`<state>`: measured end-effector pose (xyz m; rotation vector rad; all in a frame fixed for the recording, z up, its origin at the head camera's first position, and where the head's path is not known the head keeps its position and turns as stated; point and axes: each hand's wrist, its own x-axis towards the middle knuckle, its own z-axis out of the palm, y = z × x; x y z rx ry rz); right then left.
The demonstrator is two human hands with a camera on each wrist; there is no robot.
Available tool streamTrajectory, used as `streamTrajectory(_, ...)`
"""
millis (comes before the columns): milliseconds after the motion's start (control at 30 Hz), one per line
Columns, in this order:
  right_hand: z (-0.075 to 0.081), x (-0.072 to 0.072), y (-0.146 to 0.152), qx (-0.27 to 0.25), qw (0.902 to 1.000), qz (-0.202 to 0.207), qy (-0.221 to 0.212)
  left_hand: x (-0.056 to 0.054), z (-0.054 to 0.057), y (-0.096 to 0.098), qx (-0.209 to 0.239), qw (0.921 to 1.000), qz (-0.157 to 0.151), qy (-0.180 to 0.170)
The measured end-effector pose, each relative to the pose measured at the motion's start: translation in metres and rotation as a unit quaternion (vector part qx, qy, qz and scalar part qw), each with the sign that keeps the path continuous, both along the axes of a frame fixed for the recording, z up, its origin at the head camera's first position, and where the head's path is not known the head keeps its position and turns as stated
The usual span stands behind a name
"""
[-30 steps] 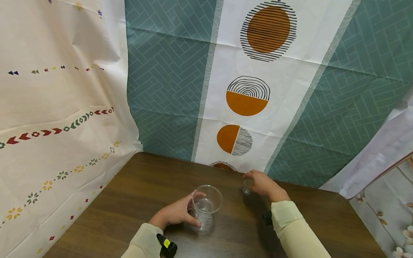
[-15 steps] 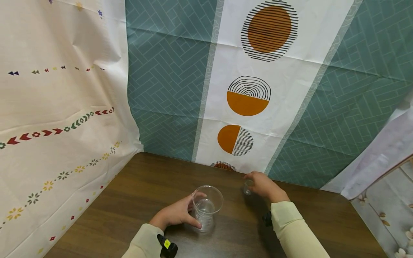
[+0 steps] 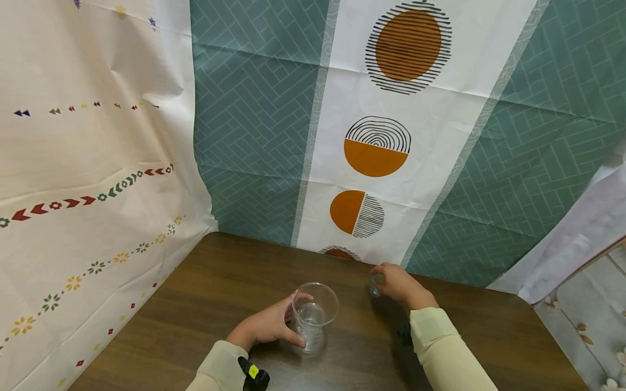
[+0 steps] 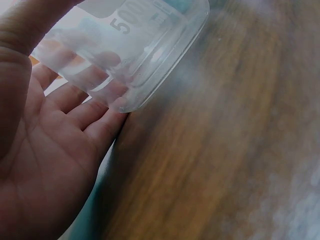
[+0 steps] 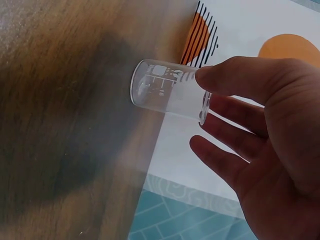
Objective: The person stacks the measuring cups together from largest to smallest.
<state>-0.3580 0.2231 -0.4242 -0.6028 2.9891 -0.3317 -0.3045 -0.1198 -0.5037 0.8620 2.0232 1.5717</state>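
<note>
My left hand (image 3: 266,324) curves its thumb and fingers around a large clear beaker (image 3: 312,332), open end up, low over the brown table. In the left wrist view, printed "500" markings show on the beaker's wall (image 4: 145,47); I cannot tell whether its base touches the wood. Farther back and to the right, my right hand (image 3: 401,284) holds a much smaller clear beaker (image 3: 375,289) near its rim. Seen from the right wrist, that small beaker (image 5: 162,95) carries white graduation marks, and the thumb and fingers pinch its upper end. Nothing is visible inside it.
Brown wood-grain table (image 3: 230,260) spans the lower view. A green and white patterned cloth (image 3: 259,136) hangs along its back edge. Cream embroidered cloth (image 3: 98,141) borders the left side, and pale floral fabric (image 3: 587,320) the right.
</note>
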Motion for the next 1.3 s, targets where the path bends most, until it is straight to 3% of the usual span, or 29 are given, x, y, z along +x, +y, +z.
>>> streamTrajectory(367,-0.0054,-0.0014,0.0012,0.007,1.0000,0.001,0.003,0.0010,0.0014,0.0003,0.001,1.0000,-0.001,-0.002)
streamTrajectory(867,-0.0032,-0.0023,0.0009,0.021,0.9998,-0.001,-0.001,-0.0022,-0.0029,0.0006,0.002,1.0000,0.002,-0.003)
streamTrajectory(1300,0.0008,-0.0021,0.0048,0.025,0.9996,0.006,0.011,-0.0006,0.0014,0.0005,-0.009,1.0000,0.002,-0.003)
